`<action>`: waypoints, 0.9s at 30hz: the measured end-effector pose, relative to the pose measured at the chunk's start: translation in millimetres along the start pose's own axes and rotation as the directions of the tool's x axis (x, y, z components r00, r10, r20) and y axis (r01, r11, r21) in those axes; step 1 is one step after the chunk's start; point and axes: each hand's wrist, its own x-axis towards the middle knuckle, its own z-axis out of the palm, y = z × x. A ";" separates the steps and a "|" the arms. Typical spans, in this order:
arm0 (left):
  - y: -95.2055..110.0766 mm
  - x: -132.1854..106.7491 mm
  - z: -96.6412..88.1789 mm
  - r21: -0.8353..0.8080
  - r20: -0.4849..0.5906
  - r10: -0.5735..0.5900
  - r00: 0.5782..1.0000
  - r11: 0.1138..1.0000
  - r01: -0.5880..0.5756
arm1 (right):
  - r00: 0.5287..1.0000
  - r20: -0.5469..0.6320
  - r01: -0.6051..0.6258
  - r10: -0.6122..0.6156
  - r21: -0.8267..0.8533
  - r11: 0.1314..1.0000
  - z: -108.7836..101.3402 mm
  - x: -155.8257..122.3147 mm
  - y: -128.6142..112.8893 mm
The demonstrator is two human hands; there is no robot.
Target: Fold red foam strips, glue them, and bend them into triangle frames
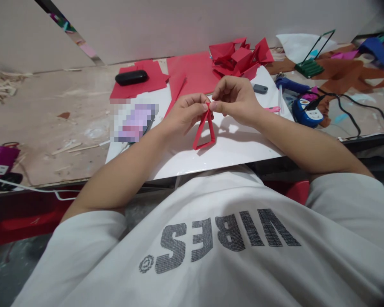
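Between my hands hangs a red paper strip [205, 145] folded into a narrow triangle, its peak at my fingertips and its base toward me. My left hand [187, 111] pinches the peak between thumb and fingers. From the other side, my right hand [237, 100] has its thumb and a finger closed at the same peak; the exact spot of contact is partly hidden. Below lies a white glossy board [243, 147]. Just beyond my hands is a large red paper sheet [192, 70], with a narrow red folded piece [178, 91] lying at its left.
Red folded paper shapes [241, 57] are piled at the back. A black case [131, 77] rests on red paper [156, 72]. Left of my hands lies a blurred phone [137, 123]. A blue round device [307, 113] with black cables and a green stand [309, 68] are at right.
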 end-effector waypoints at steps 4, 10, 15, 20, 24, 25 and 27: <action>0.0 0.5 2.3 0.093 0.041 0.051 0.998 0.994 -0.055 | 0.996 -0.082 0.023 -0.023 0.002 1.000 -4.4 4.9 4.2; -4.6 3.7 -1.8 0.152 0.087 0.087 0.992 0.983 -0.100 | 0.996 -0.082 0.029 -0.031 -0.025 0.999 -17.5 13.4 16.8; -9.4 10.1 -11.0 0.195 0.056 0.160 0.985 0.966 -0.168 | 0.998 -0.033 0.045 -0.046 -0.048 0.998 -10.8 5.2 9.8; -14.4 13.8 -15.3 0.189 0.085 0.197 0.977 0.959 -0.209 | 0.995 0.000 0.095 -0.096 -0.167 0.981 -3.0 -5.6 5.7; -17.9 13.8 -15.1 0.184 0.104 0.250 0.963 0.947 -0.265 | 0.988 -0.003 0.147 -0.153 -0.259 0.955 -4.5 -9.8 4.2; -18.3 13.5 -15.2 0.192 0.107 0.267 0.958 0.940 -0.283 | 0.986 -0.001 0.157 -0.165 -0.286 0.945 -5.0 -10.8 2.6; -18.0 12.8 -15.8 0.222 0.120 0.291 0.949 0.924 -0.311 | 0.983 0.009 0.174 -0.181 -0.334 0.927 -5.2 -12.7 -1.5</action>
